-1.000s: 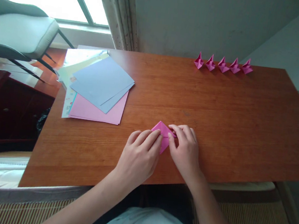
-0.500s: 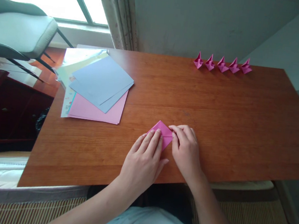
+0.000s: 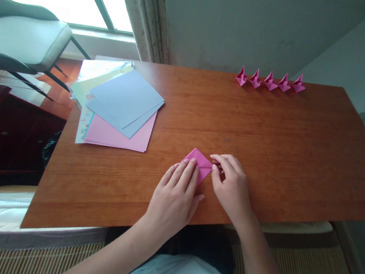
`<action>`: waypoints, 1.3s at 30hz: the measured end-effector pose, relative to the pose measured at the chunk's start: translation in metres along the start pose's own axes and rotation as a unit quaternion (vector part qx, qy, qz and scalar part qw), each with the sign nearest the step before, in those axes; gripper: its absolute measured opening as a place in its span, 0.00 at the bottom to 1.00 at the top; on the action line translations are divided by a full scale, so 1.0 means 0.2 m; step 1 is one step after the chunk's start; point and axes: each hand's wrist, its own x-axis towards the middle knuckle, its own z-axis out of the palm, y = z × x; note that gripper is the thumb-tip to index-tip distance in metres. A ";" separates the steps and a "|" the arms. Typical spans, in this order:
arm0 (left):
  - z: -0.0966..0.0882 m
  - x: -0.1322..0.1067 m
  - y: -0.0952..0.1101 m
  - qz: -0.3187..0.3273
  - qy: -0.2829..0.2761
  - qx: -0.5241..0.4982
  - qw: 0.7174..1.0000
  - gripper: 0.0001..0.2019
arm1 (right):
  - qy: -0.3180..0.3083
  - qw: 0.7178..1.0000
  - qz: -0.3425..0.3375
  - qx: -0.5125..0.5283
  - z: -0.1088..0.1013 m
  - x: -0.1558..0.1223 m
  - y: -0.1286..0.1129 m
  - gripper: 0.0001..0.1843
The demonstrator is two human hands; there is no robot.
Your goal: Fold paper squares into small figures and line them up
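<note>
On the long brown wooden table [image 3: 283,144], at the left end, lies a loose pile of blue, pink and patterned paper sheets [image 3: 127,100]. The left hand [image 3: 174,193] rests flat, fingers close together, on the bright pink folded paper diamond [image 3: 204,162] near the table's front side. The right hand [image 3: 229,177] has thumb and forefinger narrowly apart at the diamond's right corner; whether they pinch it, I cannot tell. Five small pink pointed paper figures [image 3: 270,82] stand along the far edge.
</note>
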 end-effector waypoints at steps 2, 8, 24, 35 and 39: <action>0.00 0.00 -0.01 0.006 0.004 -0.011 1.000 0.28 | -0.008 1.000 0.001 -0.002 -0.01 0.00 0.00 0.13; -0.02 -0.02 -0.03 0.013 0.017 -0.049 0.999 0.23 | -0.024 0.999 -0.009 -0.025 -0.01 0.01 -0.01 0.12; -0.04 -0.06 -0.02 0.028 0.062 -0.078 0.995 0.20 | -0.033 0.999 -0.005 -0.014 -0.02 0.01 0.00 0.10; -0.04 -0.09 -0.02 0.030 0.072 -0.086 0.993 0.19 | -0.041 0.999 0.002 -0.008 -0.02 0.01 -0.02 0.07; -0.04 -0.08 -0.02 0.025 0.071 -0.087 0.993 0.20 | -0.041 0.999 0.002 -0.007 -0.02 0.01 -0.02 0.07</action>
